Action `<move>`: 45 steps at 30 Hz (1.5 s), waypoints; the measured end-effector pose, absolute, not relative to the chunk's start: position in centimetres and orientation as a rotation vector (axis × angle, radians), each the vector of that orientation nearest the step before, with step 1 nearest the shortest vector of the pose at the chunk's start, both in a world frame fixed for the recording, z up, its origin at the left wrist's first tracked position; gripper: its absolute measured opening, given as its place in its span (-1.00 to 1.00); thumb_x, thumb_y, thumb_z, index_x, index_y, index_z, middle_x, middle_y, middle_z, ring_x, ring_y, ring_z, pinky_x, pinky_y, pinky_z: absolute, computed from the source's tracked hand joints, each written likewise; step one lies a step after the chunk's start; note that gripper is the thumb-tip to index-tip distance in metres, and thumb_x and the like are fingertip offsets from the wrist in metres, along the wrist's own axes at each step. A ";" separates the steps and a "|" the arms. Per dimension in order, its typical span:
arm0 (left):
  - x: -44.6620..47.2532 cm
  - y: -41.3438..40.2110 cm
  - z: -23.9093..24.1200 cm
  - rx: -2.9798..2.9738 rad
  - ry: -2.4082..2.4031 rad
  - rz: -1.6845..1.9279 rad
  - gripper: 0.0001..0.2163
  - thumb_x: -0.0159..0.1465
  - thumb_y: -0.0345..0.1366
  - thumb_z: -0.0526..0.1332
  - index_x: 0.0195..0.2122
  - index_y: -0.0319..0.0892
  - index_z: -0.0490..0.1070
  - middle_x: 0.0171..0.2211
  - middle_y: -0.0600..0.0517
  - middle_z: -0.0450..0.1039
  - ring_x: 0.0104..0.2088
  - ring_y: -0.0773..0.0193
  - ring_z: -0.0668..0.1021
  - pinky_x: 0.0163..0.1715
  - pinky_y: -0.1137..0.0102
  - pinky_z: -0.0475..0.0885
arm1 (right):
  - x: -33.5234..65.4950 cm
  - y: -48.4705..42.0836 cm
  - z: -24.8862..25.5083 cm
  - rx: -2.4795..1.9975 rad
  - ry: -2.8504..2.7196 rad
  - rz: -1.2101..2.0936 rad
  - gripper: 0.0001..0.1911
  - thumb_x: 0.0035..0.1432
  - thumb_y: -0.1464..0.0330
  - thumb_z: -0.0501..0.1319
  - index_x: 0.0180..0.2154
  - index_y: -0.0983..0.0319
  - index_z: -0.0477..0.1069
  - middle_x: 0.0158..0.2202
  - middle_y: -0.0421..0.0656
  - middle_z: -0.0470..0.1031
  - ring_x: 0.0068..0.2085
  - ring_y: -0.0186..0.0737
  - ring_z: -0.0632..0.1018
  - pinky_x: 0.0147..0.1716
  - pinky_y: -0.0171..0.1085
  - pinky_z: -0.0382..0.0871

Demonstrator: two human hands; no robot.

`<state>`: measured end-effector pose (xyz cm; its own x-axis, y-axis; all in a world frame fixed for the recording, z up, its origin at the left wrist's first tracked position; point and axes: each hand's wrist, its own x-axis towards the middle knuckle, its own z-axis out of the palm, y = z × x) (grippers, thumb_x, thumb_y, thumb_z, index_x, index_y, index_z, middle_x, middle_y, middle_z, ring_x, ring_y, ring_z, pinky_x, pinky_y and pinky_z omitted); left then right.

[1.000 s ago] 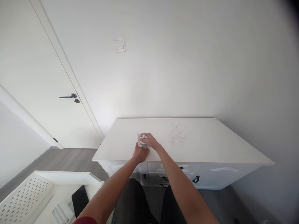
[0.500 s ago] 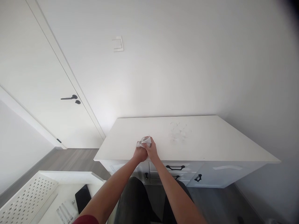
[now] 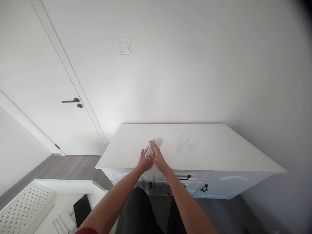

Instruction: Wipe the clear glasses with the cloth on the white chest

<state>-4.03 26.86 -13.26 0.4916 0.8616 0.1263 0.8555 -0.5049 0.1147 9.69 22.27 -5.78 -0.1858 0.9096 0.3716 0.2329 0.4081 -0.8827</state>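
In front of me, over the near edge of a white cabinet top [image 3: 207,152], my two hands work close together. My left hand [image 3: 144,161] is closed around what looks like a small clear glass, mostly hidden by fingers and tissue. A crumpled white tissue [image 3: 149,152] is gripped by my right hand [image 3: 158,159] and pressed against the glass. One loose end of the tissue sticks out past the right fingertips. To the right of the hands, wet-looking ring marks and smudges [image 3: 184,139] show on the cabinet top.
Black handles [image 3: 204,188] stick out from the cabinet front. At lower left, a white desk [image 3: 63,185] with a perforated panel [image 3: 26,203] holds a dark flat object [image 3: 82,210] and a pale packet [image 3: 63,222]. A door [image 3: 48,81] stands left; a light switch [image 3: 124,46] is on the wall.
My right hand has turned, and the tissue now lies along the near side of the glass with an end spread to the right. The view has shifted slightly.
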 end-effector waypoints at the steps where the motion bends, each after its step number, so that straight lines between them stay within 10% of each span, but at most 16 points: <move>1: -4.0 26.8 -13.3 2.685 1.526 0.239 -0.33 0.38 -0.19 0.07 0.49 0.08 -0.15 0.48 0.02 0.03 0.48 -0.07 -0.04 0.41 -0.12 -0.17 | 10.0 21.7 -5.9 -0.982 -1.633 0.904 -0.23 0.31 -0.14 0.04 0.40 0.06 0.08 0.41 -0.04 0.17 0.42 0.03 0.18 0.38 0.07 0.09; 9: -3.9 27.4 -13.2 2.597 1.544 0.266 -0.30 0.33 -0.22 0.10 0.48 -0.03 -0.09 0.51 -0.06 -0.11 0.47 -0.12 -0.02 0.42 -0.09 -0.17 | 9.7 20.8 -9.2 -1.176 -1.424 0.703 -0.31 0.35 0.13 0.10 0.41 0.20 0.09 0.21 0.08 0.46 0.24 0.10 0.45 0.21 0.08 0.35; 15: -4.1 27.2 -12.9 2.591 1.534 0.298 -0.36 0.35 -0.17 0.12 0.44 -0.10 0.05 0.45 -0.11 0.09 0.46 -0.11 0.05 0.43 -0.10 -0.15 | 12.5 25.0 -8.1 -0.874 -1.410 1.155 -0.38 -0.06 0.24 0.45 0.08 0.14 0.46 0.15 -0.06 0.50 0.13 0.04 0.51 0.09 -0.06 0.43; 23: -3.8 26.8 -12.0 2.683 1.508 0.319 -0.52 0.41 -0.27 0.05 0.36 -0.10 0.21 0.34 -0.13 0.30 0.37 -0.10 0.25 0.38 -0.13 -0.02 | 9.8 25.7 -8.0 -0.839 -1.420 1.170 -0.53 -0.21 0.45 0.39 -0.15 0.15 0.45 -0.19 -0.23 0.57 -0.13 -0.11 0.55 -0.09 -0.20 0.42; 31: -4.0 27.3 -12.8 2.759 1.476 0.192 -0.24 0.28 -0.27 0.21 0.48 -0.12 -0.06 0.46 -0.18 0.03 0.45 -0.21 0.05 0.37 -0.18 -0.15 | 7.1 24.9 -11.8 -1.099 -1.238 0.824 -0.70 0.01 0.39 0.30 -0.16 0.14 0.41 -0.17 -0.15 0.61 -0.14 -0.09 0.58 -0.06 -0.15 0.45; 45: -3.7 27.1 -13.3 2.748 1.502 0.227 -0.33 0.35 -0.21 0.14 0.48 -0.02 -0.02 0.48 -0.10 -0.01 0.44 -0.27 0.01 0.36 -0.26 -0.15 | 9.8 24.3 -12.4 -1.218 -1.536 0.663 -0.72 0.08 0.42 0.26 -0.12 0.15 0.49 -0.01 -0.04 0.44 0.01 -0.01 0.49 0.06 -0.06 0.43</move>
